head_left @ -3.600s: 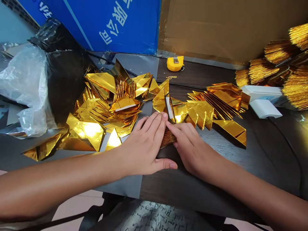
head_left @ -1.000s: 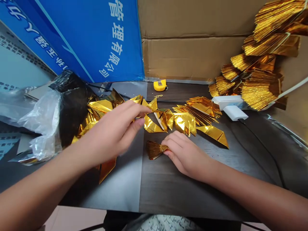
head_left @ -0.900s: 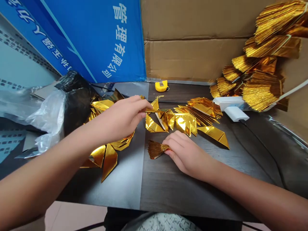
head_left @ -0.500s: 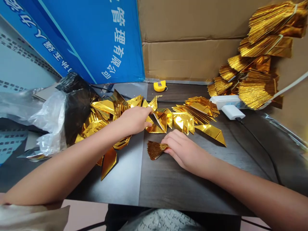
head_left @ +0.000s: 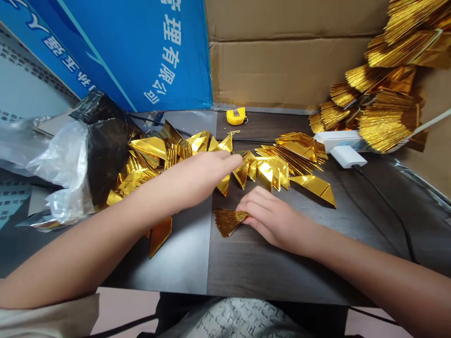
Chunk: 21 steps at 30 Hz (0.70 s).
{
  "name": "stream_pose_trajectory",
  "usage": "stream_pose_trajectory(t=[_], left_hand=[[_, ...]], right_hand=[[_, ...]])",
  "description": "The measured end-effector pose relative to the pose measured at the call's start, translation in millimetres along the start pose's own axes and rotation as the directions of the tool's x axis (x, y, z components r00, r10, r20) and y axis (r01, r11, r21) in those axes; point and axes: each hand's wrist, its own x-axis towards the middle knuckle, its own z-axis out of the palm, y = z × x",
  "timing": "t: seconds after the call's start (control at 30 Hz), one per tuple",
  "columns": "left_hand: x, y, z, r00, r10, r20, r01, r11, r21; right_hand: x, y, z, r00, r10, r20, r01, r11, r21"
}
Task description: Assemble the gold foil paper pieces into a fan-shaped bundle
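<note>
My right hand (head_left: 269,216) is closed on a small fanned bundle of folded gold paper (head_left: 227,222), whose pleats spread out to the left of my fingertips. My left hand (head_left: 211,173) reaches over a row of folded gold pieces (head_left: 273,171) in the middle of the table; its fingers point right, and the fingertips are partly hidden, so what they hold cannot be made out. A gold piece shows just below this hand. To the left, under and beside my forearm, lies a loose heap of gold folded paper (head_left: 136,176).
A yellow tape measure (head_left: 236,116) lies at the back. On the right are a white power strip (head_left: 340,140), a charger (head_left: 348,156) with a black cable, and stacked gold bundles (head_left: 385,119). A black plastic bag (head_left: 107,155) stands left, before a blue panel (head_left: 141,51).
My left hand has moved right and its fingers have come together over the row. My right hand still grips the fanned bundle. The view has shifted slightly.
</note>
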Motion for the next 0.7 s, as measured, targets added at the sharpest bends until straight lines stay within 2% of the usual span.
stream_pose_trajectory(t=[0.13, 0.23, 0.33, 0.53, 0.63, 0.7], left_hand=[[2, 13, 12.0, 0.987, 0.117, 0.111, -0.126, 0.989, 0.076], [4, 12, 20.5, 0.984, 0.160, 0.074, -0.165, 0.984, 0.068], [5, 8, 28.4, 0.990, 0.136, 0.038, -0.138, 0.988, 0.064], [4, 6, 34.6, 0.988, 0.126, -0.086, -0.135, 0.986, -0.099], [3, 10, 37.0, 0.993, 0.096, -0.071, -0.107, 0.982, -0.157], [3, 14, 38.7, 0.997, 0.068, -0.034, -0.074, 0.969, -0.235]], right_hand=[[0, 0, 2, 1.000, -0.021, -0.008, 0.020, 0.999, -0.035], [-1, -1, 2, 1.000, -0.011, -0.014, 0.010, 0.998, -0.059], [-3, -4, 1, 0.999, 0.033, -0.014, -0.034, 0.997, -0.076], [-6, -11, 3, 0.991, 0.086, -0.100, -0.100, 0.985, -0.143], [-7, -12, 6, 0.985, 0.100, -0.138, -0.128, 0.970, -0.207], [-7, -11, 8, 0.985, 0.111, -0.136, -0.135, 0.973, -0.189]])
